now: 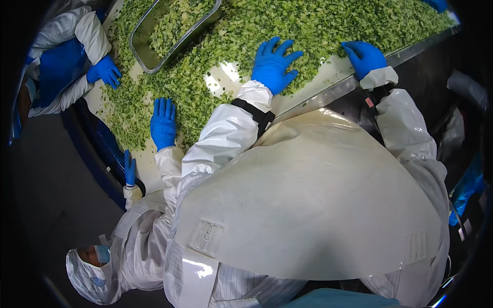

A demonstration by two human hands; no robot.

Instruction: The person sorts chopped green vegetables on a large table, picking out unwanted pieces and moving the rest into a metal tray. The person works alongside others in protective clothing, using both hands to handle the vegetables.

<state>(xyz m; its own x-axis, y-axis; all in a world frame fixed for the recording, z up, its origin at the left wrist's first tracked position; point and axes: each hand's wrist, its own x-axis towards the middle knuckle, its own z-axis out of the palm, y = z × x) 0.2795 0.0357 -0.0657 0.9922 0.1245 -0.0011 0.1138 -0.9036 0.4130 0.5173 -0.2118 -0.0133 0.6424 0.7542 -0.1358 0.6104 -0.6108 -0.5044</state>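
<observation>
Chopped green leafy vegetable pieces [246, 42] cover much of a white work table [290, 101] with a metal edge. My left hand [274, 65], in a blue glove, lies palm down with spread fingers on the green pieces, near a bare shiny patch of the table. Over the table's near edge, at the right, is my right hand [362, 57], also gloved in blue. Its fingers point left, with thumb and fingertips close together beside the pieces; whether anything is pinched between them is hidden.
A metal tray [169, 57] holding more chopped pieces stands at the upper left. A co-worker's gloved hands [163, 123] are at the table on my left. Another co-worker's gloved hand [104, 72] reaches in from the far left. A blue glove [438, 4] shows at the top right.
</observation>
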